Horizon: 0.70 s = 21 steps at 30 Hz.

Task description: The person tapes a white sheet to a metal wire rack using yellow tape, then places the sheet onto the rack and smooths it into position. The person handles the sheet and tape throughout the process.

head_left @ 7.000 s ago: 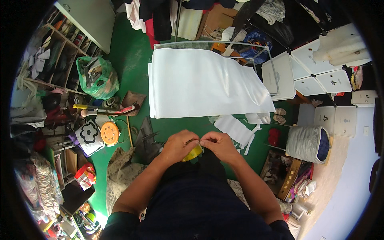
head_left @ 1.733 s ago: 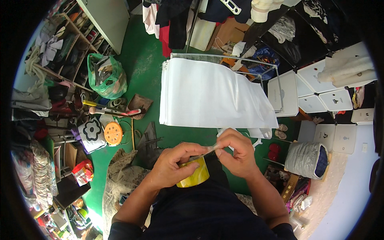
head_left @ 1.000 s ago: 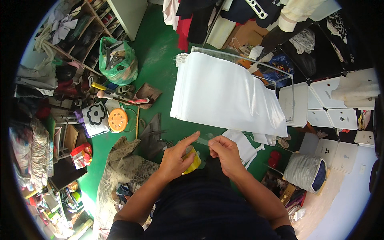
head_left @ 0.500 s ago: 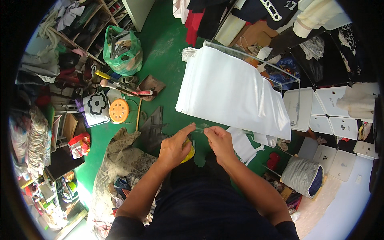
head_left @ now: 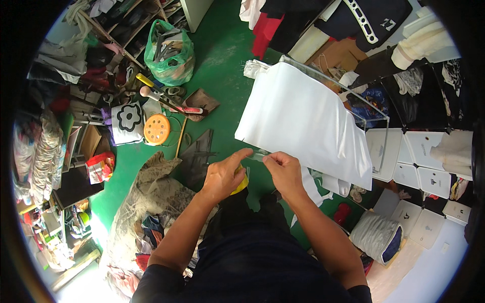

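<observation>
A short strip of clear tape spans the gap between my hands, above the green floor. My right hand pinches one end between thumb and fingertips. My left hand is curled, its index fingertip at the other end of the strip. A rounded yellow thing, partly hidden, sits against the left palm; whether it is the tape's roll I cannot tell. Just beyond my hands, a large smooth white sheet lies draped over a metal-framed rack, apart from my fingers.
White scraps lie below the sheet's near edge. On the left are an orange stool, a dustpan, a green plastic bag and a stained cloth heap. White storage boxes line the right side.
The room has shifted a little in view, with the white sheet now further right. Both hands keep their hold, and the clear strip between them shows more plainly.
</observation>
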Tool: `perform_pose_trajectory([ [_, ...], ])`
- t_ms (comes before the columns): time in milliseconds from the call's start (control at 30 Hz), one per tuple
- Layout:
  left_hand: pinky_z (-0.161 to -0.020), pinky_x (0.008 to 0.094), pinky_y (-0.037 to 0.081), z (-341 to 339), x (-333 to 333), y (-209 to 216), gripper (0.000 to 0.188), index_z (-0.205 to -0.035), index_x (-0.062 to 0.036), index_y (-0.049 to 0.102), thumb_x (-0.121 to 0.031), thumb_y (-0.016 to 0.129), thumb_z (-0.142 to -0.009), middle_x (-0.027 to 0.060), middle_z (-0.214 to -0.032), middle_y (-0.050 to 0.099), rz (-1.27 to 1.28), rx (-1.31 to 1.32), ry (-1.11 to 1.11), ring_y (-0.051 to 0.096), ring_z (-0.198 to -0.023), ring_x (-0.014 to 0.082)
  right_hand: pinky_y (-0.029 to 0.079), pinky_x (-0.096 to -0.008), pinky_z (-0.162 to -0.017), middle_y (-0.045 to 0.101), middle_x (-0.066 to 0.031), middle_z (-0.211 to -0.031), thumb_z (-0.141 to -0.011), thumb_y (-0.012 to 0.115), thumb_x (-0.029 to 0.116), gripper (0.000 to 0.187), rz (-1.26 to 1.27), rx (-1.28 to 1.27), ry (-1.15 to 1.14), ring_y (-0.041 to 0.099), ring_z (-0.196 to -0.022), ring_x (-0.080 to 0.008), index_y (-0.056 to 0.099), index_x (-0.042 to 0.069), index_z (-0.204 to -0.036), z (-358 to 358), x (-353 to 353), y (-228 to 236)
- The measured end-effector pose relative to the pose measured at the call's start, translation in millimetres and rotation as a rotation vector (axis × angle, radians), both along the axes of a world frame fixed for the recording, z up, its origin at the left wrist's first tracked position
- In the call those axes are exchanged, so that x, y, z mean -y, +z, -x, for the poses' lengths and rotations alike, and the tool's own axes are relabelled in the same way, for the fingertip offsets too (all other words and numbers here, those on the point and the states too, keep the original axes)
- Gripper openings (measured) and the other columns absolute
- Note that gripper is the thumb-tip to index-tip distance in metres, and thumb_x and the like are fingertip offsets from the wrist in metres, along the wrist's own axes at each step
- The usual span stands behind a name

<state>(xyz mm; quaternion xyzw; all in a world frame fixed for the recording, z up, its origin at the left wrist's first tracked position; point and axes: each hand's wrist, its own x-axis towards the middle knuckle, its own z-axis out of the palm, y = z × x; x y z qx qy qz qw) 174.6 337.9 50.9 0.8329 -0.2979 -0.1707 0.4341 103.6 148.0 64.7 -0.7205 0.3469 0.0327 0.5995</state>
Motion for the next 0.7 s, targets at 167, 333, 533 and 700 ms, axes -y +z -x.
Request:
perform_pose_trajectory([
  [167,-0.079,0.0385,0.06,-4,-4,-5,0.053,-0.137,-0.0103,0.055,0.0,0.066,-0.086,0.0121,-0.124,0.073,0.041,0.053,0.024,0.074,-0.099,0.0326,0.047,-0.0295,-0.059,0.066,-0.0043,-0.066,-0.091,0.073,0.022,0.026,0.097,-0.009,0.057,0.057,-0.061,-0.0098,0.075,-0.004,-0.09,-9,-1,-3],
  [333,-0.078,0.0383,0.06,-5,-7,-10,0.055,-0.139,-0.0096,0.052,0.001,0.066,-0.087,0.0107,-0.125,0.073,0.034,0.076,0.032,0.074,-0.098,0.0316,0.049,-0.0311,-0.06,0.069,-0.0077,-0.067,-0.091,0.073,0.023,0.026,0.151,-0.048,0.084,0.062,-0.062,-0.0128,0.075,-0.003,-0.091,-14,-4,1],
  [533,-0.077,0.0378,0.06,-7,-12,-13,0.055,-0.138,-0.009,0.054,0.002,0.067,-0.086,0.0113,-0.125,0.072,0.039,0.126,0.106,0.074,-0.096,0.0324,0.049,-0.0305,-0.061,0.07,-0.0067,-0.069,-0.091,0.072,0.022,0.024,0.164,-0.044,0.082,0.061,-0.063,-0.0125,0.076,-0.002,-0.092,-13,-1,2],
  [700,-0.074,0.0349,0.058,-10,-29,-9,0.054,-0.137,-0.0095,0.055,0.002,0.068,-0.086,0.0118,-0.123,0.072,0.064,-0.001,0.141,0.073,-0.086,0.0268,0.046,-0.0284,-0.061,0.066,-0.0018,-0.07,-0.092,0.073,0.021,0.025,0.089,-0.024,0.007,0.057,-0.066,-0.0089,0.077,-0.003,-0.093,-12,12,6],
])
